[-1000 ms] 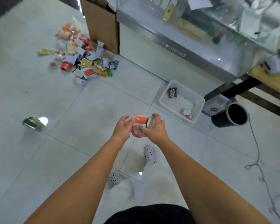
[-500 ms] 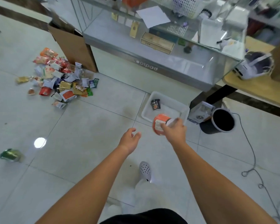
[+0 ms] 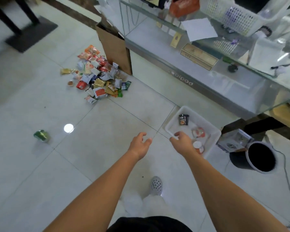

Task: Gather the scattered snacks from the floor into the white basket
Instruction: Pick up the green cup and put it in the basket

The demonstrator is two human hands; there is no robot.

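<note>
With three cups [image 3: 184, 119] in the white basket [image 3: 201, 119], the snack pile [image 3: 97, 77] and a green container [image 3: 41, 136] await gathering; left hand [image 3: 139, 144] and right hand [image 3: 182, 141] hover empty, fingers loosely spread.

Both arms are bare up to the picture's lower edge: the left arm [image 3: 94, 190] ends in the left grip [image 3: 139, 143], the right arm [image 3: 224, 186] in the right grip [image 3: 182, 142], both likewise uncovered. A black garment [image 3: 149, 224] shows at the bottom edge. Beyond it are white, soft-looking trousers [image 3: 151, 203], blurred. One foot wears a pale grey clog [image 3: 156, 185], its rounded toe dotted with small dark holes.
</note>
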